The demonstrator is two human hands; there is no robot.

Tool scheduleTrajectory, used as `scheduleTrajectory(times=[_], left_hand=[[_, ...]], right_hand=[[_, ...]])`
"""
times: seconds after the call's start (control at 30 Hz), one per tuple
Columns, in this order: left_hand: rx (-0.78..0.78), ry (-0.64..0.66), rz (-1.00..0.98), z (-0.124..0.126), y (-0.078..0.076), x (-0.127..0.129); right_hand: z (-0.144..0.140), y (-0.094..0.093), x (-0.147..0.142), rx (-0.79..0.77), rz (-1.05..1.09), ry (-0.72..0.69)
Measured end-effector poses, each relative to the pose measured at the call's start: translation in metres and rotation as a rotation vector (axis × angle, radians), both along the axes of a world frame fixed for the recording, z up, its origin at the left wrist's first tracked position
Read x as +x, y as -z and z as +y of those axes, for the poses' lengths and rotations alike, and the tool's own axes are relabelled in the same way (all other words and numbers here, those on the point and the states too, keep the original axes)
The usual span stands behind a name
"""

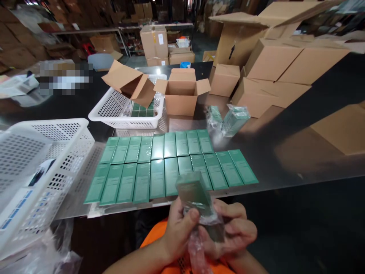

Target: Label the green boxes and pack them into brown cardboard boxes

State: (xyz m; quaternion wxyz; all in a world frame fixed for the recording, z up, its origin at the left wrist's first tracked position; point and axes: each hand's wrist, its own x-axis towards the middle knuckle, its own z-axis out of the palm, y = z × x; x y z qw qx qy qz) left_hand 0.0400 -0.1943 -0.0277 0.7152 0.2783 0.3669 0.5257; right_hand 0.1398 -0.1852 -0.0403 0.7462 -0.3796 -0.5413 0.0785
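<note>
While both hands work at the table edge:
Left hand (178, 228): closed on green box (195, 194), thumb on its clear wrapper (196, 247).
Right hand (236, 228): curled around the same box.
Done: two rows of unwrapped boxes (168, 167) laid flat.
Left: two wrapped boxes (229, 118) beyond.

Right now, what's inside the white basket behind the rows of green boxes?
The white basket holds green boxes lying flat, seen at its near right side. An open cardboard box rests over its top and hides what lies beneath it.

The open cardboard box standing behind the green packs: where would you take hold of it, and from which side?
Probably from above, by its two side walls. The open cardboard box stands upright with flaps spread outward, so its plain sides below the flaps look freest; a white basket crowds one side.
</note>
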Motion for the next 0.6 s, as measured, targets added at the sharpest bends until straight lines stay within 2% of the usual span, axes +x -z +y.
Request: scheduleTrajectory(times=[0.1,0.17,0.23,0.3,0.33,0.4,0.5,0.6], left_hand=[[-0.037,0.068,0.051,0.000,-0.001,-0.002],[-0.036,0.078,0.132,0.004,-0.003,-0.006],[0.054,0.179,0.241,0.008,-0.004,-0.010],[0.172,0.331,0.297,0.011,-0.004,-0.011],[0.215,0.397,0.295,0.011,-0.004,-0.011],[0.258,0.454,0.276,0.010,-0.001,-0.009],[0.363,0.388,0.348,0.010,0.003,-0.005],[0.612,0.189,0.493,0.016,0.001,-0.005]], right_hand=[[0.003,-0.006,0.012,-0.057,-0.034,0.000],[0.003,-0.012,0.030,-0.232,-0.142,-0.061],[0.002,-0.021,0.050,-0.539,-0.224,-0.219],[0.003,-0.031,0.066,-0.826,-0.161,-0.452],[0.005,-0.037,0.073,-0.917,-0.069,-0.564],[0.011,-0.046,0.081,-0.979,0.156,-0.694],[0.026,-0.058,0.083,-0.951,0.374,-0.715],[0.040,-0.069,0.075,-0.939,0.425,-0.750]])
